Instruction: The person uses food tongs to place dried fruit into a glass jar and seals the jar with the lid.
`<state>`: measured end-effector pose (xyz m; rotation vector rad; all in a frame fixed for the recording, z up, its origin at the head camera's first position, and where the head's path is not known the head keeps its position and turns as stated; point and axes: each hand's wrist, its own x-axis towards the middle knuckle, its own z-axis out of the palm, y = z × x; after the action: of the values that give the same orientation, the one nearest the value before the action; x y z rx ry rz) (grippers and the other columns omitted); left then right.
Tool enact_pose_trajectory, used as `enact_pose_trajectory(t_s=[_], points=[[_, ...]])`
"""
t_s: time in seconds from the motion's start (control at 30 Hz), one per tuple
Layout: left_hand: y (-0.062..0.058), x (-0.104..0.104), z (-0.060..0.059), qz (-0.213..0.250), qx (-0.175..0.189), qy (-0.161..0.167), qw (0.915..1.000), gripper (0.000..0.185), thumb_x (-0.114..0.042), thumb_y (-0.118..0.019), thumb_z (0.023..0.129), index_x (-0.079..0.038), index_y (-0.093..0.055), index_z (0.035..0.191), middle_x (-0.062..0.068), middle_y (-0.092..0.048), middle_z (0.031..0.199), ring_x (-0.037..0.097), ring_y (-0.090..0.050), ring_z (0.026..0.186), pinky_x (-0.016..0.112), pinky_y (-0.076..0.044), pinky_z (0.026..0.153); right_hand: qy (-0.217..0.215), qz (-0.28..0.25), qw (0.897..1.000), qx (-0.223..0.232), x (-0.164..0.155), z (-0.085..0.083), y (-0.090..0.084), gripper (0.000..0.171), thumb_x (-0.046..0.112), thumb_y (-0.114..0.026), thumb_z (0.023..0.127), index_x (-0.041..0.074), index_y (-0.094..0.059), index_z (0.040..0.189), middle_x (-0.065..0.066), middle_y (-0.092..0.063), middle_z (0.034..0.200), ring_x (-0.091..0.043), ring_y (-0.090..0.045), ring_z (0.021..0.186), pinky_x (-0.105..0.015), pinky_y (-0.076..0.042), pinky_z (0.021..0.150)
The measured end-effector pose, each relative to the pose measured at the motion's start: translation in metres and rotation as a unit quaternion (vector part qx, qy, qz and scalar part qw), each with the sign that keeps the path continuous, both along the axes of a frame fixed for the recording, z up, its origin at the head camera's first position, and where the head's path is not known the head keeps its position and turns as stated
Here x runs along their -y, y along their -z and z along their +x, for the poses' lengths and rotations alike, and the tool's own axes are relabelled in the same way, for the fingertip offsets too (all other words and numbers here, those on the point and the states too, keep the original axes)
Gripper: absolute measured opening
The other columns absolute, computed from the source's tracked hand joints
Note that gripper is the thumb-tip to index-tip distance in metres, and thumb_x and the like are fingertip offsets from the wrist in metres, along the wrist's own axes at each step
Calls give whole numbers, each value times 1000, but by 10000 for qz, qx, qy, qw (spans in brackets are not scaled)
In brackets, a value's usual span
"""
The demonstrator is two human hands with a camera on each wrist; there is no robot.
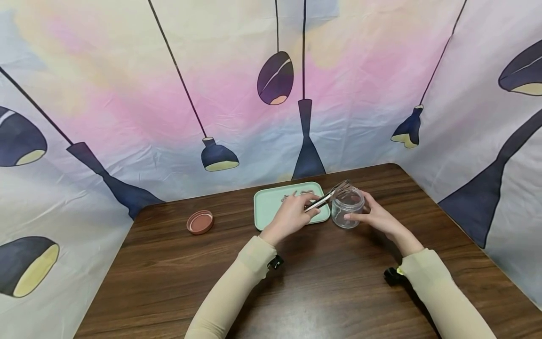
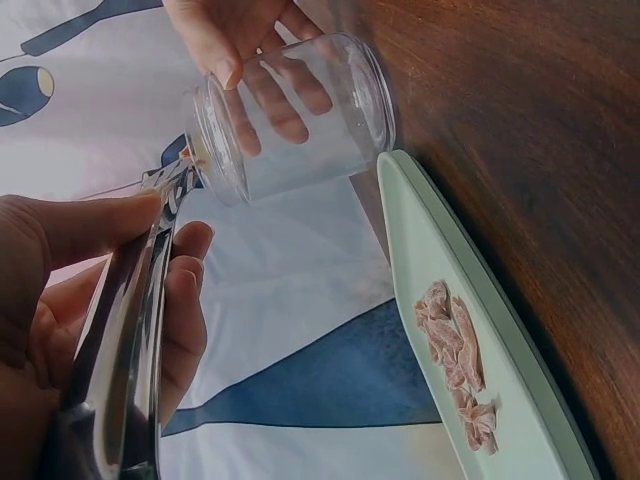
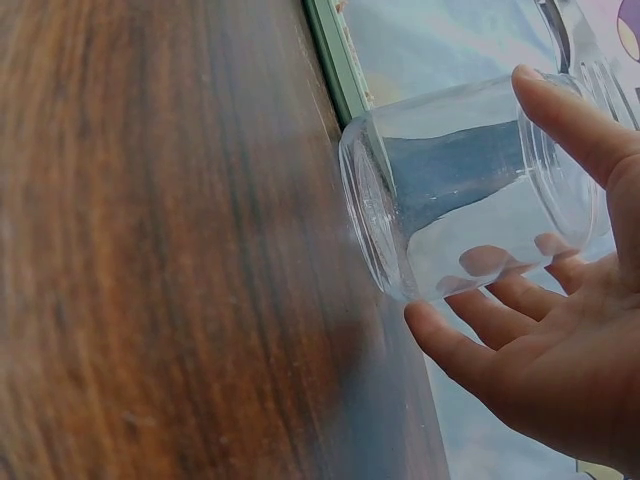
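My left hand (image 1: 292, 216) grips a pair of metal tongs (image 1: 323, 201), its thumb on one arm and curled fingers on the other. The tongs' tips reach over the mouth of a clear jar (image 1: 347, 215); whether they pinch a piece I cannot tell. Around the side of this upright, lidless jar my right hand (image 1: 378, 217) spreads thumb and fingers and holds it. Several pinkish-brown twisted strips (image 2: 455, 350) lie in a pale green tray (image 1: 263, 214) just left of the jar. No strips show inside the jar in the right wrist view.
A reddish-brown round lid (image 1: 200, 222) lies on the dark wooden table (image 1: 169, 278), well left of the tray. Behind the table hangs a pastel cloth (image 1: 237, 94) printed with dark lamps. Dark wrist devices sit at both sleeves.
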<state>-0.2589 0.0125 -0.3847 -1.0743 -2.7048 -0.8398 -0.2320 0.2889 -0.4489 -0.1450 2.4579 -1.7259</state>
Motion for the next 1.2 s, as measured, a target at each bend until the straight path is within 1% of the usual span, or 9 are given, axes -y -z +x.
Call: enact_pose_trajectory(t_s=[0.17, 0.3, 0.43, 0.57, 0.77, 0.83, 0.93, 1.0, 1.2], points=[[-1, 0, 0, -52, 26, -56, 10000, 33, -21, -75, 93, -13, -71, 124, 4, -77, 99, 12, -72, 79, 46, -38, 110, -6, 31, 10000, 3, 0, 0, 0, 106, 31, -79, 89, 13, -4, 163, -25, -23, 160, -47, -16, 149, -66, -27, 109], [-2, 0, 0, -155, 12, -109, 9998, 36, -25, -75, 93, -14, -70, 126, 5, -77, 101, 14, -73, 93, 46, -34, 113, -4, 61, 10000, 20, 0, -1, 0, 107, 32, -79, 89, 12, -4, 163, -25, -23, 159, -46, -17, 149, -65, -29, 109], [-3, 0, 0, -223, 46, -130, 9997, 38, -27, -75, 93, -13, -69, 128, 6, -76, 102, 16, -72, 97, 46, -33, 114, -8, 89, 10000, 40, -1, -2, 1, 108, 34, -78, 89, 12, -2, 163, -27, -24, 159, -46, -17, 148, -65, -29, 109], [-3, 0, 0, -260, 71, -164, 9995, 41, -28, -77, 91, -14, -69, 129, 6, -76, 105, 16, -72, 99, 46, -40, 107, -27, 127, 9999, 73, -1, -3, 2, 108, 37, -77, 90, 13, 0, 163, -27, -21, 160, -47, -15, 149, -66, -28, 109], [-2, 2, 0, -356, 80, -197, 9991, 44, -33, -78, 90, -17, -68, 130, 2, -74, 87, 17, -68, 88, 42, -49, 88, -46, 120, 9998, 129, -1, -2, 2, 108, 38, -77, 90, 13, -1, 163, -26, -21, 160, -46, -15, 149, -66, -26, 110], [-3, 2, 0, -388, 48, -193, 9991, 47, -34, -78, 89, -17, -67, 132, 2, -75, 92, 18, -68, 90, 42, -49, 86, -2, 148, 9998, 102, 0, -1, 2, 108, 38, -78, 89, 13, -3, 163, -26, -21, 161, -46, -15, 149, -66, -25, 110], [-3, 1, -1, -391, -11, -175, 9991, 51, -35, -80, 88, -17, -66, 133, 3, -73, 114, 20, -68, 99, 42, -48, 87, 55, 190, 9998, 64, -1, -1, 1, 109, 38, -78, 88, 13, -3, 163, -26, -19, 161, -46, -15, 149, -66, -25, 110], [-3, 2, -1, -401, -37, -171, 9990, 53, -36, -80, 86, -18, -66, 134, 2, -71, 121, 20, -68, 102, 41, -48, 88, 79, 187, 9998, 63, -1, -1, 2, 109, 39, -78, 88, 13, -4, 163, -26, -19, 161, -46, -15, 149, -66, -25, 110], [-3, 4, -1, -305, -38, -111, 9995, 57, -36, -82, 84, -16, -65, 135, 4, -71, 121, 20, -69, 97, 38, -50, 87, 84, 131, 9998, 137, 0, 0, 2, 109, 39, -78, 89, 14, -2, 163, -26, -21, 161, -45, -17, 148, -66, -26, 110]])
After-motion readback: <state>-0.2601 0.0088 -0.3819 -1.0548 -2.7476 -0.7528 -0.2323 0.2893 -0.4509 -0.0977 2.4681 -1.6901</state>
